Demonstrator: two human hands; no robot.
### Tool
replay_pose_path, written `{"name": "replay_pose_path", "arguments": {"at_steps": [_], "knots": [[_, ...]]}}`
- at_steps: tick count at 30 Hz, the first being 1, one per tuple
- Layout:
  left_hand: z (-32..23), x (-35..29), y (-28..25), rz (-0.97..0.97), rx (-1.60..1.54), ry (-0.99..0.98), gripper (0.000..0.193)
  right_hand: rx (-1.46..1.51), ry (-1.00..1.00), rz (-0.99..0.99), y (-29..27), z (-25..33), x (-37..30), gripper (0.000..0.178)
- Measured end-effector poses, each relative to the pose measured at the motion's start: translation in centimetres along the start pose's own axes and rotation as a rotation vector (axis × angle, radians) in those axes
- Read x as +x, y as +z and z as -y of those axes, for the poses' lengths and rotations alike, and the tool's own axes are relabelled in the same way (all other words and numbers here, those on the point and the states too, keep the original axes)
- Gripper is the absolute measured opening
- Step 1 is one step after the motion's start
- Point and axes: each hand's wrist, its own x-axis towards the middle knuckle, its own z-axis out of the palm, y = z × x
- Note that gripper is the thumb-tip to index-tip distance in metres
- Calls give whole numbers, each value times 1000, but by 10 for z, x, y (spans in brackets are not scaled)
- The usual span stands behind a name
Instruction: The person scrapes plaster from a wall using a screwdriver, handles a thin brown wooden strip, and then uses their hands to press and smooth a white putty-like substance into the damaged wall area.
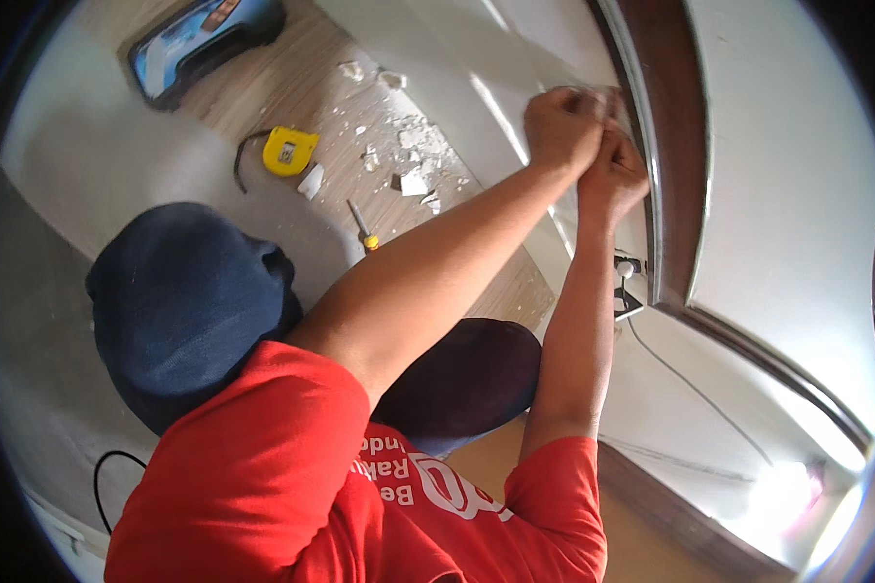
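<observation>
My left hand [562, 126] and my right hand [614, 181] are close together against a pale wall [476, 58], right beside a dark wooden frame [663, 146]. The fingers of both are curled in, and those of the left are slightly smeared by motion. Whatever they pinch is hidden or too small to make out. Just below my right wrist, a wall socket [636, 264] has a white plug in it. A screwdriver [364, 225] with a yellow handle lies on the floor under my left forearm.
A yellow tape measure [290, 151] rests on the wood-look floor, with broken white plaster [420, 146] scattered nearby. Farther left sits a black-rimmed object with a glossy blue face [180, 53]. A thin cable [695, 387] runs from the socket towards a bright lamp [784, 496].
</observation>
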Motion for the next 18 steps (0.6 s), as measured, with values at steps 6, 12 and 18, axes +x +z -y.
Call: {"name": "replay_pose_path", "arguments": {"at_steps": [6, 12, 18], "knots": [[38, 14, -13, -44, 49, -125, 22, -219, 152, 203, -30, -10, -18, 23], [68, 36, -29, -47, 197, 5, 24, -91, 347, 387, -59, -24, -24, 22], [66, 46, -29, 25, 231, 122, 26, -44, 300, 424, -57, -39, -37, 23]]}}
